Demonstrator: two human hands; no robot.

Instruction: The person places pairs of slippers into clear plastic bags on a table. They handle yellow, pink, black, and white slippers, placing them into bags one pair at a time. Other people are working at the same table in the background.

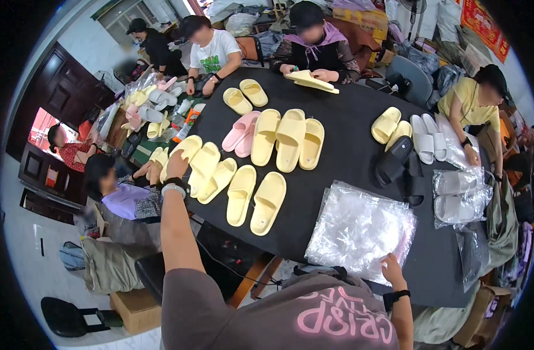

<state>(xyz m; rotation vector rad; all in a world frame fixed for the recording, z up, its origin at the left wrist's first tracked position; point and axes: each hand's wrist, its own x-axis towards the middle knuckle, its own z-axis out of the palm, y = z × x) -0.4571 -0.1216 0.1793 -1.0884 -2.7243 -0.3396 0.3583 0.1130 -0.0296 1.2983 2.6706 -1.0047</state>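
At the table's left end, my left hand [176,167] reaches out with its fingers closed on a pale yellow slipper [189,148]. Right beside it lie two more yellow slippers [204,166]. A further yellow pair [267,204] is nearer to me. My right hand [390,269] is at the near edge of a stack of clear plastic bags [360,227]. Its fingers are curled there, and what they hold, if anything, is too small to make out.
Pink slippers [240,134] and more yellow ones stand mid-table. At right are black slippers [393,160], white slippers [428,137] and a bagged grey pair [458,198]. Across the table, a person [313,52] holds yellow slippers; other people work around it. A dark chair [149,274] stands near my left.
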